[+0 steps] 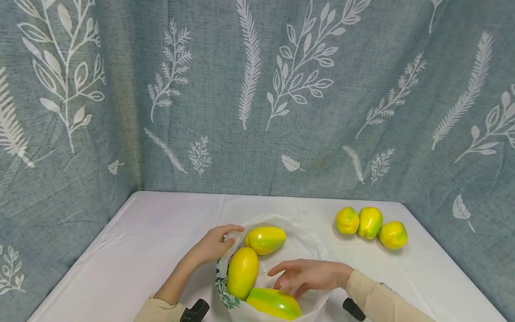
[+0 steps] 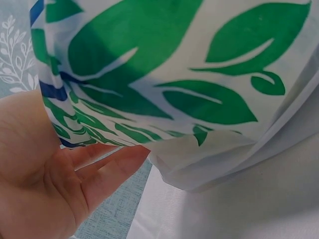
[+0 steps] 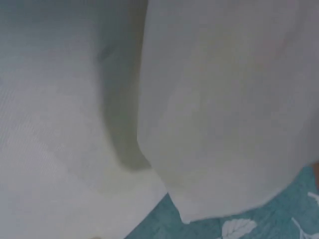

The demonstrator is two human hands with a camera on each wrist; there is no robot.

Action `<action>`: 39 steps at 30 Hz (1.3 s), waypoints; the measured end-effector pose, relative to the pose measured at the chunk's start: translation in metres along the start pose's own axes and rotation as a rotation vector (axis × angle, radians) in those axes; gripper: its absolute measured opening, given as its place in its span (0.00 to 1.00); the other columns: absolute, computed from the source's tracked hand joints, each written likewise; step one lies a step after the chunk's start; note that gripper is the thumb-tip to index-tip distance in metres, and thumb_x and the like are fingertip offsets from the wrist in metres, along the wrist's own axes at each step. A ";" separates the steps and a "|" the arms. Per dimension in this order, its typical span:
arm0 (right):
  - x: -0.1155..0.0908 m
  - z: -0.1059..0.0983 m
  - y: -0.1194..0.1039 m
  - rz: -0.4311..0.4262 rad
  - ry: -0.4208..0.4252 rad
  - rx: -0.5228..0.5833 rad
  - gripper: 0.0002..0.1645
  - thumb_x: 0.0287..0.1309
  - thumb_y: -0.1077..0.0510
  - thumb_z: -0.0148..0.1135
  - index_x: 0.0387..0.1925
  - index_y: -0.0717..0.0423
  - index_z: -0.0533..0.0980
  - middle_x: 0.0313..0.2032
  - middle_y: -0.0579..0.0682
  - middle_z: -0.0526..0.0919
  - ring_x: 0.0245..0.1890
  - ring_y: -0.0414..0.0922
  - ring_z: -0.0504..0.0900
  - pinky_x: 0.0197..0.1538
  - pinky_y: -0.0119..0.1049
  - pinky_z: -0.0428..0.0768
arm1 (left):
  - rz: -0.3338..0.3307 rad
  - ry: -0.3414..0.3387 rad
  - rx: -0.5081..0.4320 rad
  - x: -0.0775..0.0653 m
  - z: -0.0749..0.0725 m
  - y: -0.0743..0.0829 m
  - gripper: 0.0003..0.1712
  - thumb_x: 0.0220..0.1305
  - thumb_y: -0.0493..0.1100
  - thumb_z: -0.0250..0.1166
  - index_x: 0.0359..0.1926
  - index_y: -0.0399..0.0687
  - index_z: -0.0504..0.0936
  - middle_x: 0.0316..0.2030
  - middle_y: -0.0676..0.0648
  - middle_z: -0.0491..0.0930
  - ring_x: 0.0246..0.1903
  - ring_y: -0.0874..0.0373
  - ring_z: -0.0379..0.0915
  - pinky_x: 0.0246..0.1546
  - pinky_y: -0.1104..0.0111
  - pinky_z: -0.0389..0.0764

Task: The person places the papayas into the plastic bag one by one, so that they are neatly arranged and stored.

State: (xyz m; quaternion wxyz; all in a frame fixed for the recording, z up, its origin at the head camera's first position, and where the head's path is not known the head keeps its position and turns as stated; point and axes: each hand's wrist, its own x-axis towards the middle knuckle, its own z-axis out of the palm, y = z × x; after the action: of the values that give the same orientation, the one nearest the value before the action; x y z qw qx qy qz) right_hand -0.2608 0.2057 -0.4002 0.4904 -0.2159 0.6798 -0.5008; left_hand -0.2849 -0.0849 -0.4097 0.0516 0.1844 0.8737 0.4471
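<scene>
On the table stands a white plastic bag [image 1: 311,241] with a green leaf print, its mouth spread wide. Two yellow papayas [image 1: 243,273] and a greener papaya [image 1: 277,304] lie in it. At the left rim my left hand [image 1: 215,245] reaches along the bag, thumb and forefinger apart. In the left wrist view its extended fingers [image 2: 112,174] pass under the printed edge. My right hand [image 1: 307,275] is over the bag's mouth, fingers loosely bent, fingertips close behind the greener papaya and partly hidden by it. White bag plastic [image 3: 224,114] fills much of the right wrist view.
Three more yellow-green fruits [image 1: 370,222] sit close together at the table's back right. The table wears a white cloth [image 1: 161,223]. Blue-grey curtains [image 1: 225,112] with white leaf patterns stand behind it and at both sides.
</scene>
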 end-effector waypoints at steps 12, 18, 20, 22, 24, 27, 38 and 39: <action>-0.022 -0.022 -0.002 -0.165 0.180 0.112 0.32 0.72 0.52 0.46 0.68 0.66 0.56 0.53 0.57 0.74 0.52 0.52 0.74 0.55 0.46 0.73 | 0.006 -0.011 -0.001 0.001 0.000 -0.001 0.21 0.67 0.31 0.54 0.59 0.43 0.76 0.60 0.35 0.70 0.14 0.60 0.51 0.18 0.69 0.65; -0.038 -0.035 -0.001 -0.230 0.260 0.194 0.29 0.73 0.52 0.42 0.68 0.63 0.56 0.53 0.56 0.73 0.53 0.53 0.73 0.56 0.48 0.71 | 0.012 -0.008 -0.005 0.001 0.000 -0.002 0.20 0.67 0.30 0.54 0.59 0.43 0.76 0.60 0.35 0.70 0.16 0.59 0.53 0.19 0.69 0.65; -0.043 -0.038 0.000 -0.245 0.281 0.211 0.29 0.74 0.51 0.40 0.68 0.62 0.56 0.53 0.56 0.73 0.54 0.53 0.73 0.56 0.49 0.71 | 0.017 -0.009 -0.012 0.002 0.000 -0.002 0.20 0.67 0.30 0.54 0.59 0.42 0.76 0.59 0.35 0.70 0.14 0.60 0.52 0.17 0.70 0.64; -0.048 -0.041 0.000 -0.256 0.302 0.229 0.29 0.74 0.49 0.39 0.68 0.60 0.56 0.53 0.56 0.73 0.54 0.53 0.72 0.56 0.50 0.71 | 0.022 -0.012 -0.016 0.002 0.000 -0.003 0.20 0.67 0.30 0.54 0.59 0.42 0.76 0.58 0.35 0.71 0.12 0.60 0.49 0.16 0.71 0.62; -0.053 -0.045 0.002 -0.268 0.326 0.250 0.29 0.74 0.48 0.39 0.68 0.59 0.56 0.53 0.55 0.74 0.54 0.54 0.72 0.56 0.49 0.71 | 0.026 -0.013 -0.017 0.001 0.000 -0.003 0.20 0.67 0.30 0.54 0.59 0.42 0.76 0.58 0.35 0.71 0.11 0.61 0.48 0.16 0.71 0.62; -0.061 -0.051 0.005 -0.300 0.357 0.283 0.29 0.74 0.47 0.38 0.68 0.58 0.57 0.53 0.55 0.74 0.55 0.54 0.72 0.57 0.48 0.71 | 0.026 -0.016 -0.018 0.001 0.000 -0.002 0.20 0.67 0.30 0.54 0.59 0.41 0.75 0.58 0.35 0.71 0.12 0.61 0.48 0.16 0.71 0.63; -0.093 -0.074 0.020 -0.420 0.467 0.364 0.23 0.76 0.48 0.32 0.62 0.49 0.64 0.53 0.49 0.75 0.54 0.47 0.74 0.57 0.46 0.71 | 0.016 -0.025 -0.036 0.002 0.000 -0.001 0.20 0.67 0.30 0.53 0.59 0.41 0.75 0.59 0.34 0.69 0.11 0.61 0.48 0.15 0.71 0.63; -0.096 -0.076 0.022 -0.431 0.471 0.369 0.22 0.76 0.48 0.31 0.61 0.48 0.65 0.53 0.48 0.75 0.53 0.47 0.74 0.57 0.46 0.72 | 0.017 -0.027 -0.037 0.002 0.000 -0.001 0.20 0.67 0.30 0.53 0.60 0.41 0.75 0.59 0.34 0.69 0.11 0.61 0.48 0.15 0.71 0.63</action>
State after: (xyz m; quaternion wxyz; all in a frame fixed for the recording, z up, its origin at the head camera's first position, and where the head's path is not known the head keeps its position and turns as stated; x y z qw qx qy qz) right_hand -0.2827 0.3259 -0.3753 0.2346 -0.1407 0.6111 -0.7428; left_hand -0.2867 -0.0846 -0.4102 0.0630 0.1970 0.8630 0.4609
